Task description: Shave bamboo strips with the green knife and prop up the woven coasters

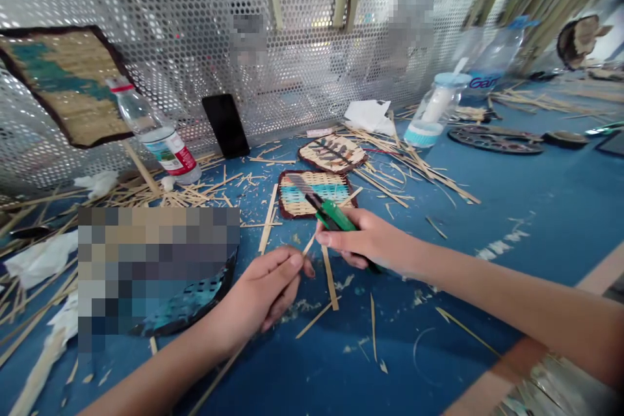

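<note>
Near the centre of the frame, the left hand [266,289] pinches one end of a thin bamboo strip [309,246] between thumb and forefinger, its fingers closed narrow on it. The right hand [363,240] is wrapped around a green utility knife [331,213], whose blade points toward the upper left, over a small woven mat [314,194].

The strip is pale, flat and very slender; most of it is hidden between the two hands, so its full length I cannot tell. It should be very light, stiff along its length but easy to snap or split, with sharp edges. It is best held close to the end, as now, with the fingers away from the blade.

Loose strips [330,278] and shavings lie on the blue counter [511,221].
</note>
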Demonstrator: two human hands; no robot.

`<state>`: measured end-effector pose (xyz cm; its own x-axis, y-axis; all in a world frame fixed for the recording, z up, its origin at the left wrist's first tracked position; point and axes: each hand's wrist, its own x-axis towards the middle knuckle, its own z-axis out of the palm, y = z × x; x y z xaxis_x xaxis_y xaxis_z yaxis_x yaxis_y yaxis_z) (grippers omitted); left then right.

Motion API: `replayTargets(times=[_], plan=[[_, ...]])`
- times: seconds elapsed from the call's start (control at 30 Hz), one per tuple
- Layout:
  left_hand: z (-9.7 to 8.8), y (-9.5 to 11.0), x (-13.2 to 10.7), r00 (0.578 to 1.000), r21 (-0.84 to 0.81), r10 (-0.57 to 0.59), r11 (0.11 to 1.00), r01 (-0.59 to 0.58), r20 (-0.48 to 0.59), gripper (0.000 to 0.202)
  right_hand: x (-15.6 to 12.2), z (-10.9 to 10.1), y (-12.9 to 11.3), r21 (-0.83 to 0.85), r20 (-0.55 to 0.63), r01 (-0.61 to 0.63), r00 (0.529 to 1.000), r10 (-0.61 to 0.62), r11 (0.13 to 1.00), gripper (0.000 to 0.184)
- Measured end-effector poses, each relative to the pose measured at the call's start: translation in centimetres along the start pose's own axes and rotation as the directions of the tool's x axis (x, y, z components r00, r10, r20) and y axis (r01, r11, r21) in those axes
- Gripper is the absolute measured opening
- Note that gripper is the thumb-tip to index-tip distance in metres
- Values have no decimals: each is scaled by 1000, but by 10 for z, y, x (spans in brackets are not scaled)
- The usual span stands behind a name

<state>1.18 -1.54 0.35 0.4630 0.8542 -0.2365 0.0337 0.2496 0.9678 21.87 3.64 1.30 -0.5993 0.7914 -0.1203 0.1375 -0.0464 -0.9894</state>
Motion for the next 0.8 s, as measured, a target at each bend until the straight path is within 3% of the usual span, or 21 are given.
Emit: replayTargets(times=[0.2,0.33,0.4,0.47,0.53,0.63,0.8], plan=[[2,-1,3,996,82,-71,994,68,45,35,4,-7,3,91,-91,-7,996,15,996,26],[0,-2,3,995,39,-98,994,97,27,34,3,-12,-3,78,-189,45,981,-30,996,28],[-1,-2,4,996,-41,-83,996,83,-9,30,2,-18,-5,-55,-282,72,956,-84,996,33],[-3,0,4,997,-154,-43,988,32,-65,25,1,-22,-7,-319,-359,83,911,-201,944,38],[-5,2,5,994,-265,-13,964,-18,-111,23,-1,-23,-7,-571,-335,58,894,-297,819,43],[-8,5,6,993,-353,-20,935,-24,-120,23,-5,-16,-5,-751,-214,1,946,-245,660,52],[-13,5,6,1000,-397,-10,918,-1,-25,27,-10,-2,0,-806,-77,32,984,-159,591,58]])
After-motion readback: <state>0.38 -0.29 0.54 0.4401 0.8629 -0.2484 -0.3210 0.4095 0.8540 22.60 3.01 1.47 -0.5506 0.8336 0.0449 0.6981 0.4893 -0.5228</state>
